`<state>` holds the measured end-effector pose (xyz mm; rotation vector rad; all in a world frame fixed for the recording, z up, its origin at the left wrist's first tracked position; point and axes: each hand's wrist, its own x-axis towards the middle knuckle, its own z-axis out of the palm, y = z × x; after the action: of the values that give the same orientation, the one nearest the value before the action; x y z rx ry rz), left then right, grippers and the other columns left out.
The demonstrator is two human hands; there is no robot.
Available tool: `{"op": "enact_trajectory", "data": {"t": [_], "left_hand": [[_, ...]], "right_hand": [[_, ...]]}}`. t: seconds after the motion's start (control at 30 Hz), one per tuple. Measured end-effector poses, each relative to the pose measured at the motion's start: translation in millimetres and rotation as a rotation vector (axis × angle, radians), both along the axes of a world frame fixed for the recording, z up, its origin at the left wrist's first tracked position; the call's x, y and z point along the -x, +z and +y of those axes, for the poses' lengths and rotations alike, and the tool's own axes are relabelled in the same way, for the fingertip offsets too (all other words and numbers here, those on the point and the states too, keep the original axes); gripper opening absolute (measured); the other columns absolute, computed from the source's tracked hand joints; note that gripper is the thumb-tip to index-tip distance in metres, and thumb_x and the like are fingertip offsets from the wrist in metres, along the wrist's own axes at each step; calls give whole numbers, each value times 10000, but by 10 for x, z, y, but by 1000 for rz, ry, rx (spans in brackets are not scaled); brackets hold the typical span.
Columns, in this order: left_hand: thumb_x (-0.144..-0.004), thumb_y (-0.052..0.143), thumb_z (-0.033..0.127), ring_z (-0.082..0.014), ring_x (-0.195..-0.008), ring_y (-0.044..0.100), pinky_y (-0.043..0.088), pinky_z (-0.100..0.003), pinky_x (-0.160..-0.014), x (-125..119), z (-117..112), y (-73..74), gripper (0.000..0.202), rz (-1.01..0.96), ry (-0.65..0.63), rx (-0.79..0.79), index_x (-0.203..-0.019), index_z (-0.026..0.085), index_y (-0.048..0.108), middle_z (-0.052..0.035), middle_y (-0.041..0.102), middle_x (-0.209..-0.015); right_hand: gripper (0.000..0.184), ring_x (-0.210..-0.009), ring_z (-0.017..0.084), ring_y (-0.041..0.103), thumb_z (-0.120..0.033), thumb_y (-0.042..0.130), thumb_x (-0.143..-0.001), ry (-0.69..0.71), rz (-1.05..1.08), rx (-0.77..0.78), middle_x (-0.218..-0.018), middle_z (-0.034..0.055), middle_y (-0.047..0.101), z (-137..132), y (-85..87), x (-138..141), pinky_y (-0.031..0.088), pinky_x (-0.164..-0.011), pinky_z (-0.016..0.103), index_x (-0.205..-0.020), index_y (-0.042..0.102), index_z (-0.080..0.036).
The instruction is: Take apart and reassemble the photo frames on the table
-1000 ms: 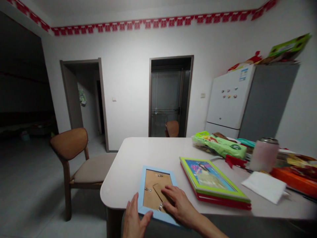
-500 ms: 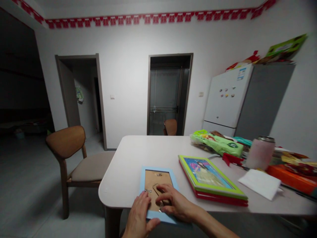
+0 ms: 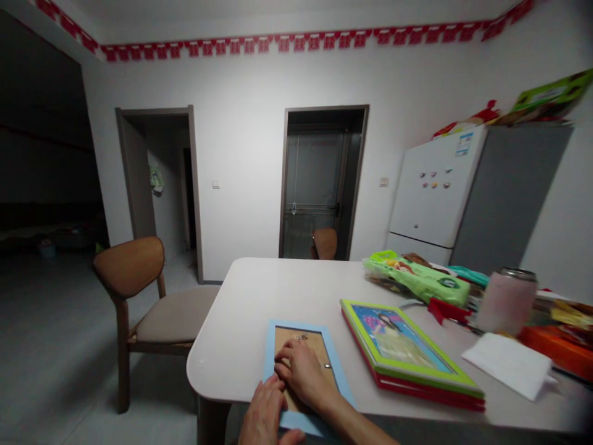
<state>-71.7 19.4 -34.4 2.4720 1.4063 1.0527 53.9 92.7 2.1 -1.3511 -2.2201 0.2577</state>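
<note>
A light blue picture frame [image 3: 343, 374] lies face down at the table's near edge, its brown backing board [image 3: 286, 339] upward. My left hand [image 3: 265, 408] rests over the frame's lower left side, fingers lying on its edge and thumb stretched apart near the bottom. My right hand [image 3: 303, 374] reaches across the backing, fingers bent together at its left edge, close to my left fingertips. What they press or pinch there is hidden. A small metal clip [image 3: 327, 365] shows at the right edge, and a metal hanger [image 3: 302, 337] at the top of the backing.
Right of the frame is a stack of picture frames, a green one [image 3: 407, 346] on top. Beyond lie a green packet [image 3: 417, 278], a pinkish jar [image 3: 507, 301], white paper [image 3: 509, 363] and an orange box [image 3: 553, 346]. A wooden chair [image 3: 132, 272] stands left of the white table [image 3: 222, 346].
My right hand has moved from the lower right of the backing up and left, its fingers now at the left edge. The right clip now shows. The view has shifted slightly.
</note>
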Motion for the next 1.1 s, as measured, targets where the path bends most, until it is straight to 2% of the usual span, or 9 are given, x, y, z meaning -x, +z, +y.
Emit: {"op": "enact_trajectory", "data": {"t": [0.17, 0.3, 0.4, 0.5, 0.67, 0.8, 0.9, 1.0, 1.1], "left_hand": [[-602, 643, 228, -276, -1091, 433, 376, -451, -897, -29, -7, 40, 271, 15, 21, 40, -841, 161, 534, -131, 542, -1103], [-606, 639, 221, -276, -1104, 418, 348, -457, -918, -43, -31, 107, 237, -3, 44, 107, -809, 170, 530, -129, 533, -1120], [-584, 654, 238, -285, -1121, 395, 334, -459, -927, -34, -28, 126, 249, -21, 24, 151, -791, 174, 533, -123, 525, -1131], [-583, 653, 238, -282, -1131, 382, 320, -448, -939, -27, -24, 143, 252, -28, 16, 191, -798, 171, 540, -123, 516, -1142], [-595, 651, 250, -274, -1143, 367, 308, -437, -946, -23, -27, 163, 375, -33, 21, 216, -939, 161, 532, -132, 491, -1169], [-618, 636, 270, -285, -1145, 362, 307, -459, -943, -26, -17, 144, 362, -3, 13, 216, -943, 144, 538, -149, 503, -1152], [-576, 661, 216, -290, -1133, 378, 324, -456, -936, -36, -18, 130, 411, -5, 38, 196, -959, 144, 530, -152, 490, -1168], [-565, 659, 199, -286, -1125, 391, 334, -456, -932, -44, -18, 108, 404, -27, 32, 168, -946, 159, 531, -137, 505, -1156], [-576, 639, 190, -275, -1137, 377, 312, -460, -948, -58, 2, 55, 319, -65, 19, 144, -881, 185, 546, -109, 499, -1171]], "right_hand": [[197, -824, 161, 506, -232, 472, -699, -40, -40, -6, -826, 57, 608, 66, 27, 37, 337, -749, 248, -760, 652, -182], [266, -876, 158, 507, -209, 448, -695, -8, 0, 0, -941, 78, 592, 82, 133, -336, 348, -779, 239, -886, 626, -157], [262, -845, 173, 519, -150, 466, -629, -68, -101, 73, -889, 82, 605, 113, 166, -682, 360, -758, 247, -818, 647, -154], [255, -820, 174, 520, -119, 443, -612, -101, -154, 71, -822, 77, 604, 135, 130, -851, 356, -735, 244, -734, 663, -159], [264, -806, 180, 512, -145, 414, -655, -118, -164, 13, -804, 94, 599, 124, 91, -790, 346, -717, 249, -741, 663, -149], [280, -822, 176, 515, -145, 386, -685, -130, -125, 0, -825, 93, 612, 169, 128, -659, 339, -745, 255, -798, 642, -134], [262, -790, 165, 526, -167, 378, -710, -147, -107, 15, -798, 81, 621, 179, 177, -555, 341, -737, 249, -733, 638, -145], [254, -782, 165, 527, -247, 399, -727, -128, -104, 34, -796, 80, 622, 53, 201, -521, 345, -723, 244, -736, 635, -155], [260, -798, 181, 518, -348, 496, -662, -86, -125, 64, -845, 76, 608, -166, 166, -559, 352, -703, 247, -802, 628, -174]]}}
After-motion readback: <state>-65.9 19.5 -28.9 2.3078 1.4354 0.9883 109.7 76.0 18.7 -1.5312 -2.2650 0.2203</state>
